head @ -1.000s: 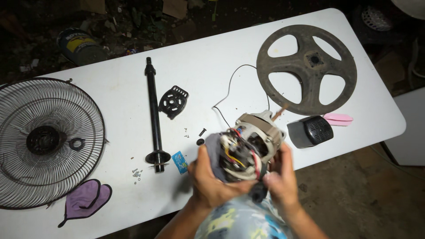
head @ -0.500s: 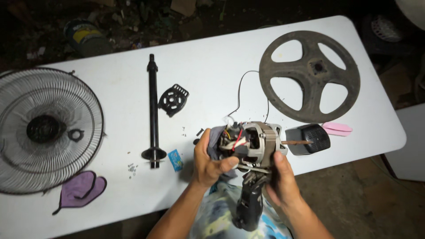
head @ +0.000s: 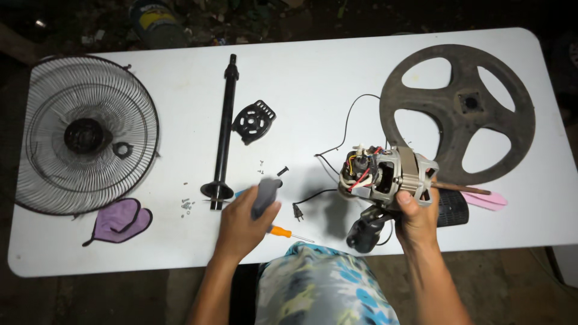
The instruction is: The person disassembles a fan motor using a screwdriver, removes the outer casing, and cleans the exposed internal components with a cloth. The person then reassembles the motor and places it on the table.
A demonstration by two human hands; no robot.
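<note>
My right hand [head: 415, 219] grips a bare fan motor [head: 388, 174] from below and holds it just above the white table's [head: 313, 78] front edge. The motor has coloured wires at its left end, a shaft pointing right and a black neck piece [head: 364, 232] hanging under it. My left hand [head: 244, 219] is closed around a small grey block-shaped part [head: 265, 195], left of the motor and apart from it. An orange-handled screwdriver [head: 286, 233] lies under that hand. A thin black cord with a small plug [head: 297, 210] runs from the motor across the table.
A wire fan guard [head: 84, 135] lies at the far left with a purple blade piece [head: 120, 219] below it. A black pole [head: 224, 129], a vented black cover [head: 254, 120] and loose screws [head: 186, 204] sit mid-table. A round spoked base [head: 457, 111], black cap [head: 451, 207] and pink piece [head: 486, 200] lie right.
Both hands held the motor before. My left hand has come off it and moved left with the grey part; my right hand alone now holds the motor, turned shaft to the right.
</note>
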